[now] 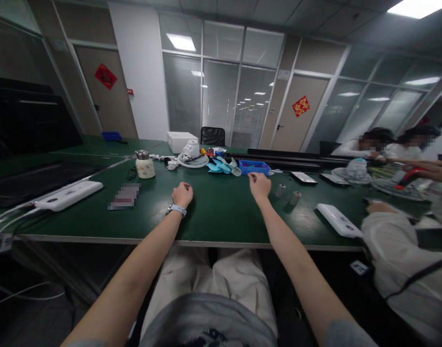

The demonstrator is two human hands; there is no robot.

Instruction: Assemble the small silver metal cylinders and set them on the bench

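Observation:
My left hand (183, 193) rests on the green table (214, 212), its fingers curled into a loose fist and a watch (177, 209) on the wrist. What the fist may hold is hidden. My right hand (260, 185) is closed with thumb and fingertips together, just in front of a blue tray (254, 168); nothing between the fingertips can be made out. Two small grey cylinders (280, 190) stand upright to the right of that hand. Beyond and between my hands lie light blue fan blades (218, 166) and a white fan guard (194, 161) with a white fan body (191, 148).
A cream bottle (145, 167) and a flat, blurred-out item (125, 196) are at left, near a white power strip (71, 195). Another power strip (338, 220) lies at right. A co-worker's sleeve (390, 236) is beside it. A white box (182, 141) stands behind the fan parts.

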